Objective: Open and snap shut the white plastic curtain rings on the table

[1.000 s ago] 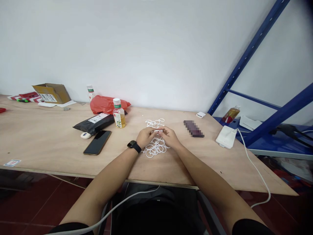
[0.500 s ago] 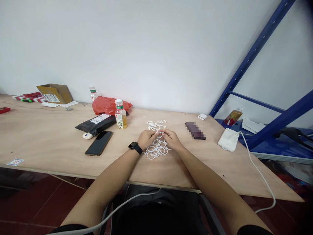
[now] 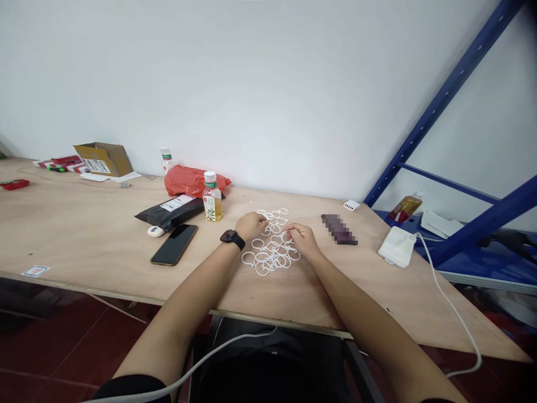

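Note:
Thin white plastic rings (image 3: 262,270), each with a small clasp-like tab, lie in a loose, overlapping heap on the wooden table. At the heap's upper left edge is my left hand (image 3: 250,225), wearing a black watch. Its fingers are curled together among the upper rings, and what they hold, if anything, is hidden. My right hand (image 3: 304,239) is on the right side of the heap, thumb and forefinger pinched on one white ring (image 3: 286,236). A gap with several rings in it separates the two hands.
Left of the heap are a phone (image 3: 174,244), a drink bottle (image 3: 212,198), a black parcel (image 3: 172,211), a red bag (image 3: 191,180) and a cardboard box (image 3: 104,159). To the right lie a blurred dark object (image 3: 339,229) and a white charger (image 3: 396,246) with its cable.
My hands, together over the heap before, have moved apart. The left is now at the upper rings, the right a little to the right with a ring. The view has shifted slightly.

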The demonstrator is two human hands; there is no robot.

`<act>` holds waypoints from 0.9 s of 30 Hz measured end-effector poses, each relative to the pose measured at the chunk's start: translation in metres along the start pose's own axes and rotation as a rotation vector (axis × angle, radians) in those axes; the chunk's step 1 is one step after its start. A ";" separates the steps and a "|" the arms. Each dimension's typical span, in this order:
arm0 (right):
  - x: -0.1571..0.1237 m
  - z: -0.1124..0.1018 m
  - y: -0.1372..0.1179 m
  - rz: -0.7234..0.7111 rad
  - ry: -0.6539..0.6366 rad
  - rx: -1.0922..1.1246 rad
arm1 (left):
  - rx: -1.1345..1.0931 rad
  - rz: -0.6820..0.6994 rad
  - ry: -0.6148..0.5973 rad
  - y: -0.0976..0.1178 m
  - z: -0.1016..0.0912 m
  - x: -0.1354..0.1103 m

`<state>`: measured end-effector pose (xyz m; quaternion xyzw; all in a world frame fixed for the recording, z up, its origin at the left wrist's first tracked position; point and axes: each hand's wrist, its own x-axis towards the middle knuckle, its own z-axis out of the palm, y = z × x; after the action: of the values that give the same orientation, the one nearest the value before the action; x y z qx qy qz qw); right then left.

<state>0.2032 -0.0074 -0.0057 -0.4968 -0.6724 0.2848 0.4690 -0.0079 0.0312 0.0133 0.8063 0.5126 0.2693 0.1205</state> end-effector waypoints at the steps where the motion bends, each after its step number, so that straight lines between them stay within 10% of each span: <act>1: 0.000 0.000 0.001 -0.006 -0.005 -0.023 | 0.042 -0.023 -0.027 -0.003 0.002 0.003; 11: 0.003 0.000 0.005 -0.114 -0.079 -0.200 | 0.118 -0.100 -0.075 -0.015 0.036 -0.003; 27: 0.000 -0.003 0.009 -0.141 -0.071 -0.156 | 0.139 -0.232 -0.011 -0.026 0.019 -0.011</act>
<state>0.2096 -0.0048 -0.0125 -0.4727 -0.7420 0.2155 0.4237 -0.0204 0.0342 -0.0181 0.7495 0.6191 0.2132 0.0976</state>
